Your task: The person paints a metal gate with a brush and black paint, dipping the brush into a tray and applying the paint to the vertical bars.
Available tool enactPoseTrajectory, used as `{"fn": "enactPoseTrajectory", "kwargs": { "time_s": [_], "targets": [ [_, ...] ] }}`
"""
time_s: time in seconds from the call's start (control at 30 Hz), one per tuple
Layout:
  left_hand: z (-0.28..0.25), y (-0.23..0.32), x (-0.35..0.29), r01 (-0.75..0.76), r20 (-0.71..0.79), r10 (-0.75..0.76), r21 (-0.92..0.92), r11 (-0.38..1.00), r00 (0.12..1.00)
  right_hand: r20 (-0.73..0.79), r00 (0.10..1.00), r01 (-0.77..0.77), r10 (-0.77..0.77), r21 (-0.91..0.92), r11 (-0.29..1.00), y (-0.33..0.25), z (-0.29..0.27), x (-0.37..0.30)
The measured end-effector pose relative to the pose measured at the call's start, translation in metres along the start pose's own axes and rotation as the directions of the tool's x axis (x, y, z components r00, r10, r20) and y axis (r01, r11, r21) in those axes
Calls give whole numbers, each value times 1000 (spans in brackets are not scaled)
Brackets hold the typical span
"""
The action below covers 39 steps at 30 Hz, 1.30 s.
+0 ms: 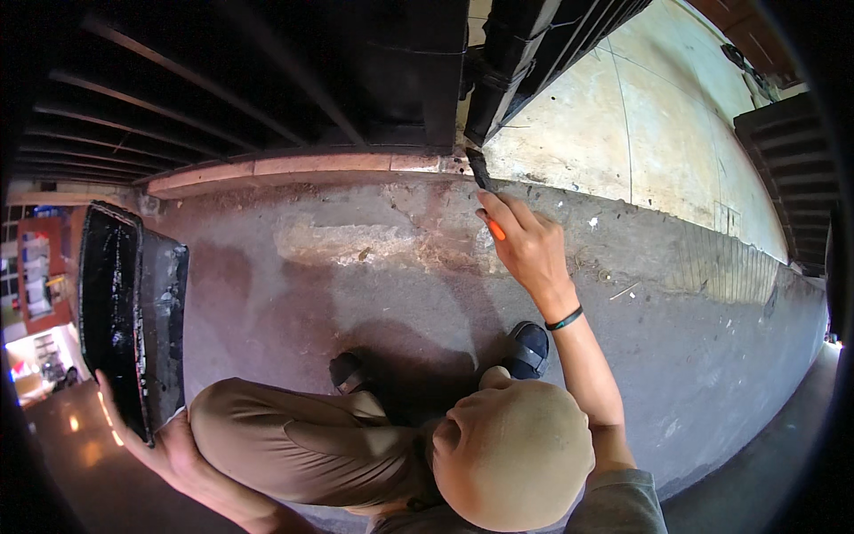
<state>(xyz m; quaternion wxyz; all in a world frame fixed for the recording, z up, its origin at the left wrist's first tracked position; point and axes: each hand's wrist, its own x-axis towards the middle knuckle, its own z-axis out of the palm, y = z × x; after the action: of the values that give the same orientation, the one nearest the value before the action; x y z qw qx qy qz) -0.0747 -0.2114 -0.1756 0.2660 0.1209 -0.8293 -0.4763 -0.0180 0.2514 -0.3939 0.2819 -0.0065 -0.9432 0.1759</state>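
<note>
Gate: black metal barred gate (267,80) fills the upper left and centre of the frame; its lower rail sits above a reddish stone sill (294,166)
Ground: grey concrete pavement (356,285) spans the middle; pale tiled floor (623,116) at upper right
Tray: black paint-coated rectangular tray (124,311) at left, tilted on edge; left hand (169,449) grasps its lower end from below
Brush: orange-handled paintbrush with dark bristles (485,191), just right of centre; right hand (525,245) clenched round the handle; bristles seemingly touching the gate's foot
Wristband: dark band (564,319) on the right wrist
</note>
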Motion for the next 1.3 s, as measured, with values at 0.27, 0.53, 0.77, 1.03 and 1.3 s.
{"fn": "enactPoseTrajectory", "kwargs": {
  "time_s": [0.27,0.53,0.77,1.03,1.3],
  "targets": [
    [3,12,-10,52,-16,-54,-117,992,998,-275,958,56,-74,-76,996,-30,-32,22],
    [16,14,-15,39,-58,-47,-124,992,997,-302,948,96,-102,-34,995,-3,-63,36],
    [13,13,-3,138,21,-137,-238,961,990,-195,617,-268,762,859,437,-17,-41,17],
    [26,40,-4,338,28,-420,-642,688,907,-256,711,-262,655,767,585,-37,-53,39],
    [37,46,-15,236,-148,-333,-452,860,931,-265,953,-100,146,178,979,-27,-20,14]
  ]
}}
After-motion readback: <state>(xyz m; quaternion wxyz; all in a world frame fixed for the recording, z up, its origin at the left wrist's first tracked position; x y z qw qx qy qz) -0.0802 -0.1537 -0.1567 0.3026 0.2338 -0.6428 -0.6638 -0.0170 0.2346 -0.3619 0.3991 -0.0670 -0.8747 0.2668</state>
